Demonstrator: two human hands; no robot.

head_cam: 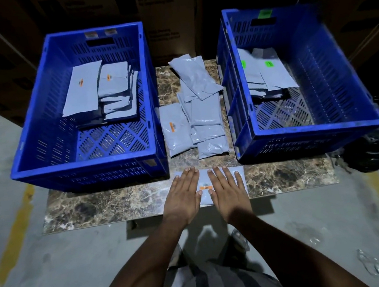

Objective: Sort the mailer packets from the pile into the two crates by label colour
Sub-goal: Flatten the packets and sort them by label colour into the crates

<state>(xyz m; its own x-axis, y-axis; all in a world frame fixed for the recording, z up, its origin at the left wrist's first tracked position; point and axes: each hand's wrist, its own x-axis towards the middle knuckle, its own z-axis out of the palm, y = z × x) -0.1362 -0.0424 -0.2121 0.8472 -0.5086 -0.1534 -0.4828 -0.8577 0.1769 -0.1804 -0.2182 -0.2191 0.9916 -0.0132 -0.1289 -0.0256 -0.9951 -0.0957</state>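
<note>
Both hands lie flat on one grey mailer packet (pixel 206 194) at the near edge of the marble table (pixel 281 178). The left hand (pixel 184 194) presses its left half and the right hand (pixel 227 189) its right half, fingers straight and spread slightly, palms down, neither one curled round anything. Between the two hands shows the packet's orange label (pixel 206 187) with a small barcode above it; the print on it is too small to read.

Beyond the hands, in the middle of the table, lies the pile of grey packets (pixel 200 109), overlapping one another between the two crates. One packet at the left of the pile (pixel 175 130) faces up with an orange label strip; its writing cannot be read.

The left blue crate (pixel 42 135) holds a stack of packets (pixel 106 91), two of them showing small orange labels. Its far wall carries two small stickers, blurred. The right blue crate (pixel 322 127) holds packets (pixel 267 74) with bright green labels, and a green sticker (pixel 265 13) sits on its far rim.

Behind the crates stand dark cardboard boxes (pixel 165 15) with white printed lines, too blurred to make out. A black plastic bag (pixel 376 147) lies on the floor just right of the table
</note>
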